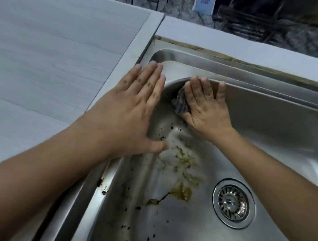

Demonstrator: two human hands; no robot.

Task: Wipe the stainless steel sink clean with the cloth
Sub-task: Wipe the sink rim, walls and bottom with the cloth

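The stainless steel sink (273, 113) fills the right and lower part of the head view. My right hand (207, 107) presses a dark striped cloth (181, 103) against the basin's far left corner, and most of the cloth is hidden under the palm. My left hand (129, 108) lies flat with fingers spread on the sink's left rim, holding nothing. Yellow-brown smears (182, 191), white foam (174, 137) and dark crumbs (125, 227) cover the basin floor. The round drain strainer (233, 202) sits at the lower right.
A pale grey wood-grain countertop (48, 62) stretches to the left of the sink. A white ledge (229, 38) borders the sink's far side, with a brownish sealant strip along it. Dark clutter and a white sign (205, 3) lie beyond.
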